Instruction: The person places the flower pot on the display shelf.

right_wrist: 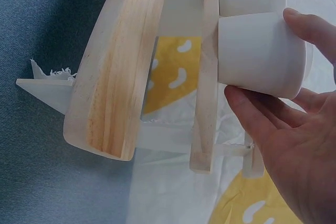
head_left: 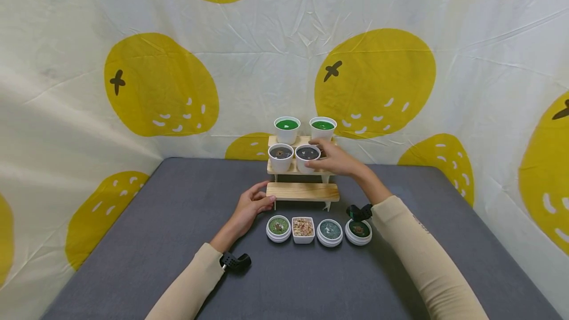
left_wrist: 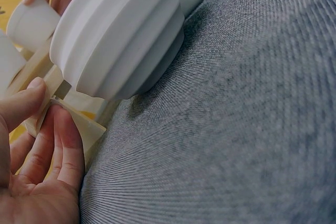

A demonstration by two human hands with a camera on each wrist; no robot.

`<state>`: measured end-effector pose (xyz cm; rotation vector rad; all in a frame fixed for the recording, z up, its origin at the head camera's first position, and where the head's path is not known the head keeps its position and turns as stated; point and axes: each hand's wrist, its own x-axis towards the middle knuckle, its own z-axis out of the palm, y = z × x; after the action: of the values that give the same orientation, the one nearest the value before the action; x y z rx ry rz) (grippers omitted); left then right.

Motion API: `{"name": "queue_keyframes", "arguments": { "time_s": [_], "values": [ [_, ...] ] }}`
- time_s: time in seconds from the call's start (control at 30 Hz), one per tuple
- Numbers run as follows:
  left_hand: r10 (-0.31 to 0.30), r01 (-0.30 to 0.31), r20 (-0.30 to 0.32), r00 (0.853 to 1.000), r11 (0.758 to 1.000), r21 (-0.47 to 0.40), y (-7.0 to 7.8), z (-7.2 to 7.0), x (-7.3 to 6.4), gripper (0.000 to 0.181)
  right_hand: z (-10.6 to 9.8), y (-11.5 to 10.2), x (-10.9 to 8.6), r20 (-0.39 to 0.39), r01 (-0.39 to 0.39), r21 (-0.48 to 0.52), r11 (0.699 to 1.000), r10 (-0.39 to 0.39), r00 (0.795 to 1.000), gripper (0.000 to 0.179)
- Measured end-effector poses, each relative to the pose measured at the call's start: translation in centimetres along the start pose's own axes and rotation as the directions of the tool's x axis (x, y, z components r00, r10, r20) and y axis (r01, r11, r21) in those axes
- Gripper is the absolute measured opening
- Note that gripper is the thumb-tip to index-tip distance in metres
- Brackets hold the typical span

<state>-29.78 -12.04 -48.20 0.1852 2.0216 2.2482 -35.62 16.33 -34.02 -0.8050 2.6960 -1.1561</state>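
Note:
A three-tier wooden stand stands toward the back of the table. My left hand pinches the left end of its lowest step between thumb and fingers, seen close in the left wrist view. On the middle step are two white cups with dark grey tops, the left cup and the right cup. My right hand holds the right cup by its side, thumb and fingers around it; in the right wrist view its base meets the step. Two white cups with green tops occupy the top step.
In front of the stand sits a row: a round pot with a light green top, a square dish of chips, a pot with a grey-green top and a pot with a dark green top. A patterned curtain hangs behind.

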Motion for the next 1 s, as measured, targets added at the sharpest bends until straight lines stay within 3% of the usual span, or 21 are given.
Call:
{"name": "queue_keyframes", "arguments": {
  "time_s": [0.33,0.7,1.0],
  "values": [
    [0.007,-0.007,0.003,1.0,1.0,-0.013,0.0,0.1,0.1,0.067,0.1,0.0,0.0,-0.007,-0.025,0.006,1.0,0.025,1.0,0.08],
    [0.001,-0.001,0.005,1.0,1.0,0.007,-0.1,0.0,0.1,0.065,0.1,0.6,-0.3,0.003,0.034,0.07,0.997,-0.034,0.999,0.079],
    [-0.001,0.001,-0.005,1.0,1.0,0.007,0.0,0.0,-0.1,0.064,-0.4,1.0,-1.8,-0.005,0.054,0.116,0.992,-0.054,0.999,0.079]
  ]
}}
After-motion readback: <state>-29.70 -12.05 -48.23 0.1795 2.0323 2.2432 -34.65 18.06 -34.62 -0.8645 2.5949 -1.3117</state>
